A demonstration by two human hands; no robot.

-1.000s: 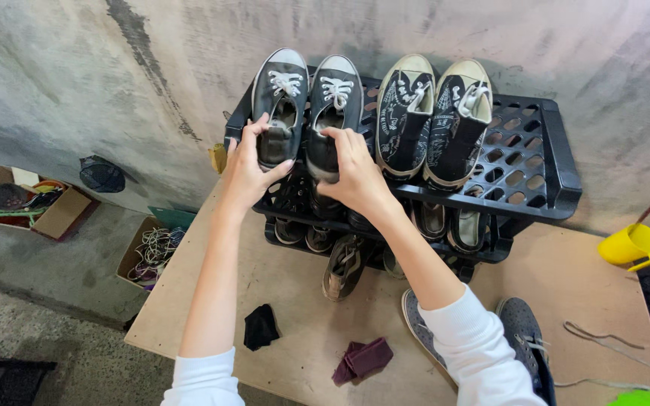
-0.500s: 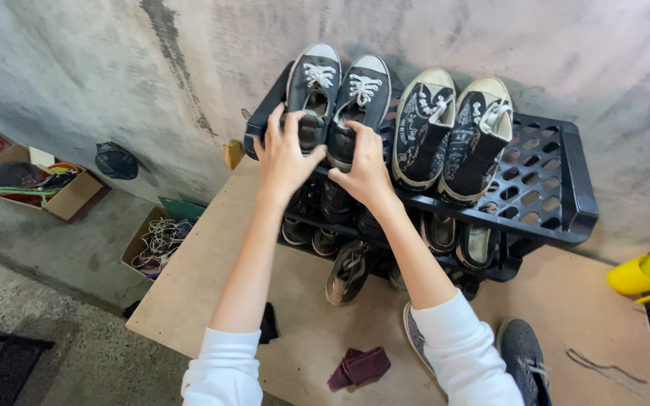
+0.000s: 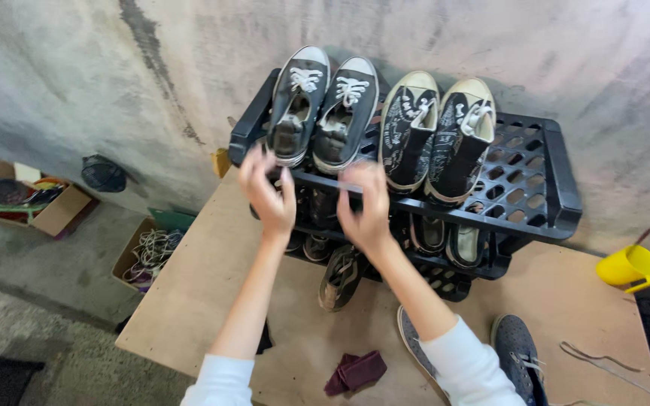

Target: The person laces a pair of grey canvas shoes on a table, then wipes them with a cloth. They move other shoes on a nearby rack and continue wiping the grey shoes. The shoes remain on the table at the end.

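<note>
- I see both hands off the shoes now. A second ago the left hand (image 3: 268, 197) and right hand (image 3: 366, 207) were pressed on the heels of the black canvas sneakers (image 3: 325, 113); they have since drawn back toward me and hang just in front of the rack's front rail.
- Grip state, left: fingers spread and loose, holding nothing. Grip state, right: fingers half curled but apart, also empty. Neither touches a shoe as far as I can tell; the fingertips sit near the rail edge.
- The black canvas sneakers rest side by side on the top tier of the black plastic shoe rack (image 3: 543, 188), at its left end, toes up against the wall, heels at the front rail.
- Judgement: the pair reads as placed and released; it stands without support.
- Just to the right on the same tier stands a pair of patterned black high-tops (image 3: 438, 131), touching or nearly touching the first pair. The rest of that tier is bare lattice.
- The lower tier holds further shoes, partly hidden.
- On the wooden surface (image 3: 205, 278) lie a dark shoe (image 3: 340, 277) leaning at the rack's foot, a maroon cloth (image 3: 356, 372) and a grey sneaker (image 3: 519, 353) near my right sleeve. A yellow cup (image 3: 627, 267) stands at the far right.
</note>
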